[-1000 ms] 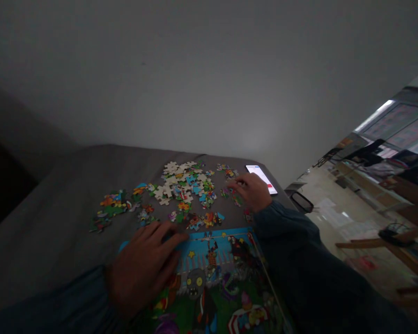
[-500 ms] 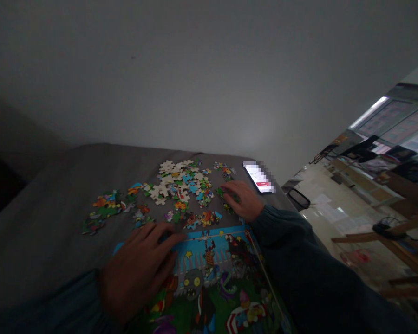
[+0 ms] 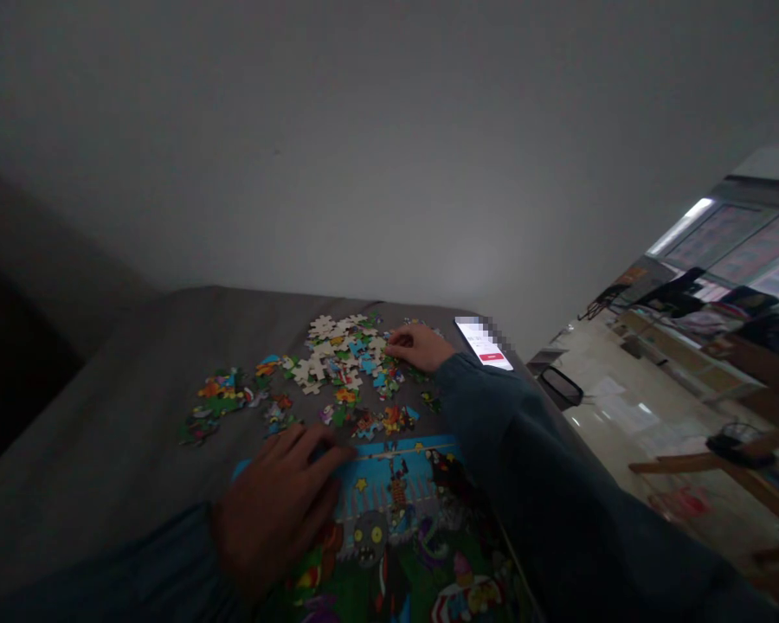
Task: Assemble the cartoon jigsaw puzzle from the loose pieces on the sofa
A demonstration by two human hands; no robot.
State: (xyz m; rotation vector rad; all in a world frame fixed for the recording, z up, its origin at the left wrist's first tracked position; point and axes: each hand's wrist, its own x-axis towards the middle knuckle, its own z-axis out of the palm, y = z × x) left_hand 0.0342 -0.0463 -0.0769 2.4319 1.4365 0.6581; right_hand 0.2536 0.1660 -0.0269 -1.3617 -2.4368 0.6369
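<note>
My right hand (image 3: 421,348) reaches over the right edge of a heap of jigsaw puzzle pieces (image 3: 337,350), thumb and forefinger pinched together. Whatever lies between those fingertips is too small and dim to make out. Some pieces in the heap show pale backs, others coloured faces. My left hand (image 3: 286,506) lies palm down over the left part of a cartoon picture board (image 3: 389,493), fingers loosely stretched and holding nothing visible. On the board are a grey zombie head, plants and a blue sky. My right sleeve covers its upper right corner.
A joined cluster of pieces (image 3: 217,398) lies to the left on the grey cloth (image 3: 143,389). More pieces (image 3: 386,420) lie just above the board. A lit phone (image 3: 484,343) rests at the right edge. Beyond are a pale wall (image 3: 363,173) and a wooden stool (image 3: 720,472).
My right hand has moved left and away from me onto the heap, its fingers closing into a pinch. My left hand stays over the board. The view has shifted slightly.
</note>
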